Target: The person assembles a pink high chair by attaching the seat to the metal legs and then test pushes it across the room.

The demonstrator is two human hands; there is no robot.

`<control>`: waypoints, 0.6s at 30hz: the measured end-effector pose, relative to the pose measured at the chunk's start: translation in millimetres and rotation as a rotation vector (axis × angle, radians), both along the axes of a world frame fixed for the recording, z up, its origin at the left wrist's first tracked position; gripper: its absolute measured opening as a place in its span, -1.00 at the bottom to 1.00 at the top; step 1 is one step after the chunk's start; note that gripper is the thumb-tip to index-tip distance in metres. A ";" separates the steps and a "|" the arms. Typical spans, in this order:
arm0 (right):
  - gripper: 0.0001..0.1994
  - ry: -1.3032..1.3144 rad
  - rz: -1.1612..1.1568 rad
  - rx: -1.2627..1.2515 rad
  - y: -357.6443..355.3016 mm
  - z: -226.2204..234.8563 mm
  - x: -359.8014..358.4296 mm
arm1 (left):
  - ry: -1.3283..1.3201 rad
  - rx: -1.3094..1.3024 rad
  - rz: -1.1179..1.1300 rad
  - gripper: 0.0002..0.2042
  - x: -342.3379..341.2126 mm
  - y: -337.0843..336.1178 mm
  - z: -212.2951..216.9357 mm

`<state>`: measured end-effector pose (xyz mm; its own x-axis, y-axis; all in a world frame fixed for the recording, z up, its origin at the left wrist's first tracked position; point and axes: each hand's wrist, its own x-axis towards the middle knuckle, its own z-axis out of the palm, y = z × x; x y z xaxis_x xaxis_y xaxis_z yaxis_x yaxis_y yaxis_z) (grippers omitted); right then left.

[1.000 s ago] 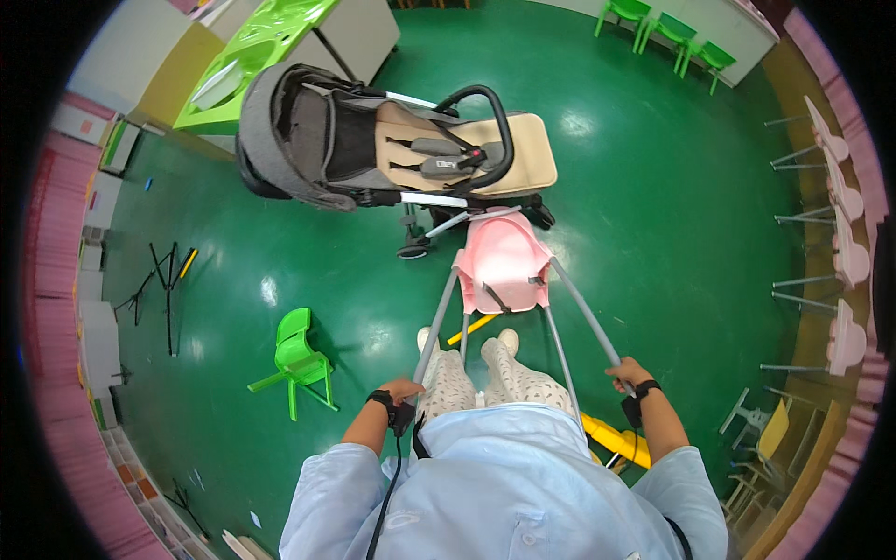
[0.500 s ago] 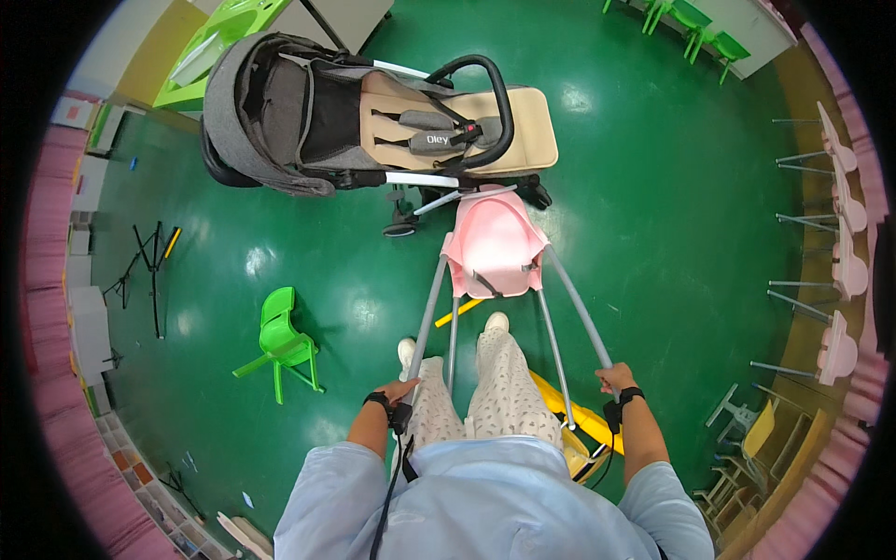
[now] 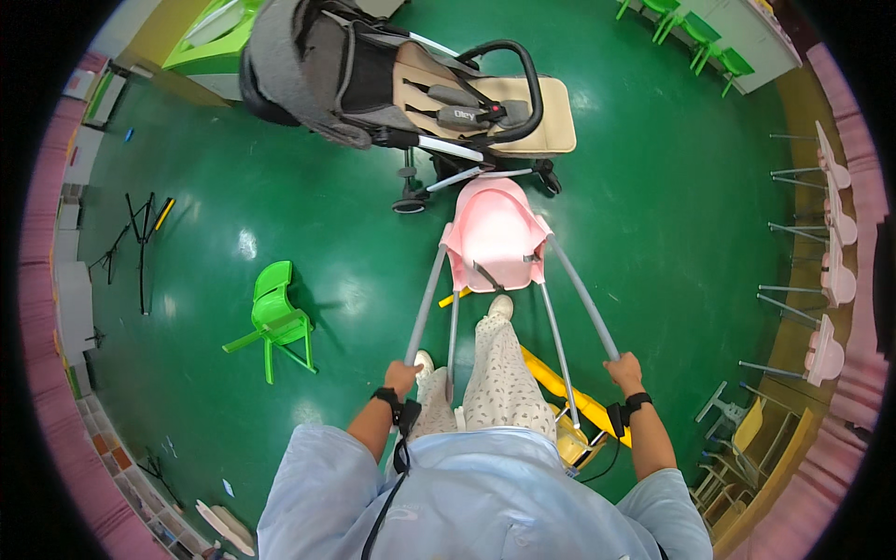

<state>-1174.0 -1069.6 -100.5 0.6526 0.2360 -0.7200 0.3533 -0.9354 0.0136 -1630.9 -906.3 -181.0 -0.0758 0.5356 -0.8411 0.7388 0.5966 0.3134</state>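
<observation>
A pink high chair (image 3: 495, 238) with long grey metal legs is tipped so that its legs point back toward me. My left hand (image 3: 401, 376) is closed around one long leg near its end. On the opposite side my right hand (image 3: 625, 371) grips the matching leg. The two other legs come down between my arms, close to my trousers. Just beyond the pink seat stands a grey and beige stroller (image 3: 448, 103) with a black bumper bar. Whether the chair touches the stroller frame, I cannot tell.
A small green chair (image 3: 280, 313) is on the green floor at left, with a black folding stand (image 3: 145, 243) farther left. Yellow parts (image 3: 579, 401) lie beside my right leg. Several pink high chairs (image 3: 835, 271) line the right wall. Green chairs (image 3: 700, 33) stand at the far right.
My left foot has shifted back, and the left hand has risen slightly in view. The stroller appears farther up and turned a little as my view shifts. Both hands keep hold of the chair legs.
</observation>
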 end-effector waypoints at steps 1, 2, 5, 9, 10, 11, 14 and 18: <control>-0.68 0.000 0.000 -0.026 -4.8 10.5 -8.9 | -0.061 -0.088 0.089 -0.67 -3.3 -4.3 20.8; -0.67 0.003 0.031 0.002 -12.5 15.9 -16.3 | -0.070 -0.093 0.082 -0.67 -17.7 -9.7 32.0; -0.66 0.051 0.039 0.018 -12.4 45.7 -57.1 | -0.096 -0.087 0.157 -0.66 -67.2 -31.9 40.5; -0.65 0.034 -0.006 0.103 -18.5 74.9 -92.1 | -0.120 -0.025 0.115 -0.66 -107.1 -42.9 37.2; -0.65 0.019 -0.006 0.112 -20.6 82.7 -99.7 | -0.135 -0.017 0.114 -0.66 -113.1 -42.2 38.5; -0.65 0.013 -0.013 0.106 -24.1 90.1 -107.9 | -0.147 -0.028 0.073 -0.66 -120.0 -42.4 40.2; -0.68 -0.012 -0.048 0.102 -38.2 104.8 -132.2 | -0.159 -0.067 0.013 -0.69 -132.7 -38.2 49.8; -0.69 -0.026 -0.119 0.183 -69.3 118.6 -152.7 | -0.239 -0.075 -0.028 -0.74 -138.3 -25.6 69.2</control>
<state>-1326.7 -1138.9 18.0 0.7016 0.2811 -0.6548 0.2420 -0.9583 -0.1521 -1769.2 -931.9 -111.8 0.1444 0.4703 -0.8706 0.6654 0.6050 0.4372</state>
